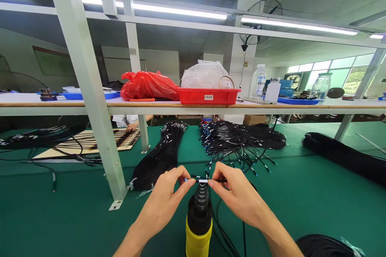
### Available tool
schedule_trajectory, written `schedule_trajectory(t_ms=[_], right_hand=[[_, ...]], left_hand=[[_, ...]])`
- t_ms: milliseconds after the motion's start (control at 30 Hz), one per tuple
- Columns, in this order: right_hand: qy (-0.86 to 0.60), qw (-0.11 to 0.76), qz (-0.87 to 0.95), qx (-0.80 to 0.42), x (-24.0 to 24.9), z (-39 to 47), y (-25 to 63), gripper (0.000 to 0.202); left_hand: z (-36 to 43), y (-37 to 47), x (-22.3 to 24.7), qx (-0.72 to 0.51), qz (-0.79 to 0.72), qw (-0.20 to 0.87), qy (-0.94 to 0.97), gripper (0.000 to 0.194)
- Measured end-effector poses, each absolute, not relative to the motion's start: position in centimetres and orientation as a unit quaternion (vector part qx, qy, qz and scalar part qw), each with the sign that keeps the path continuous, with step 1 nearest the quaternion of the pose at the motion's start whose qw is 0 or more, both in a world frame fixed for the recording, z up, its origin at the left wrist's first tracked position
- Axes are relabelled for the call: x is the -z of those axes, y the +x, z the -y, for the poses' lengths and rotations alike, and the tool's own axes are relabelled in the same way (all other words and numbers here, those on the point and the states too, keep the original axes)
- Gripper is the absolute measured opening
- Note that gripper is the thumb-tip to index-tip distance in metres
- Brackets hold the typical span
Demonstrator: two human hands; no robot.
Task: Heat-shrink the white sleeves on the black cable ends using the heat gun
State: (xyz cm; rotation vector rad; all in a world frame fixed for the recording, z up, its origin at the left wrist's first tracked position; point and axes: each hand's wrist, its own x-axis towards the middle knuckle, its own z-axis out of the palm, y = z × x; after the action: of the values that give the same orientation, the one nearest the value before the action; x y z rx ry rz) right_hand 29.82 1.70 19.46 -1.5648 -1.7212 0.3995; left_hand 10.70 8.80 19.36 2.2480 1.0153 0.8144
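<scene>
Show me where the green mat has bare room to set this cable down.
Bare mat lies left of the left hand, below the white post. Another patch sits right of the right hand. Ahead it is crowded: bundled cables, loose cables.

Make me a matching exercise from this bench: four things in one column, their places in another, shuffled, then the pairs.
1. red tray
2. yellow and black tool
3. tied cable bundle
4. fan

A. high on the white pillar
B. lying on the green mat
C. on the upper shelf
D. upright below the hands

Pairs: 1-C, 2-D, 3-B, 4-A
</scene>
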Motion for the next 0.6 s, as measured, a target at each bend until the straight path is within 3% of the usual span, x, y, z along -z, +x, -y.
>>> schedule_trajectory(t_ms=[200,433,600], right_hand=[[-0.613,0.385,0.668,-0.172,-19.89,-1.41,30.13,0.018],[-0.602,0.404,0.668,-0.169,-19.99,-1.44,29.93,0.018],[-0.605,0.403,0.666,-0.167,-19.78,-1.51,29.97,0.017]], left_hand=[[-8.92,10.72,-19.78,-0.299,-0.37,0.311,0.823,0.024],[-9.11,10.56,-19.2,-0.272,-0.385,0.288,0.834,0.048],[-8.95,10.68,-19.41,-0.279,-0.367,0.297,0.836,0.046]])
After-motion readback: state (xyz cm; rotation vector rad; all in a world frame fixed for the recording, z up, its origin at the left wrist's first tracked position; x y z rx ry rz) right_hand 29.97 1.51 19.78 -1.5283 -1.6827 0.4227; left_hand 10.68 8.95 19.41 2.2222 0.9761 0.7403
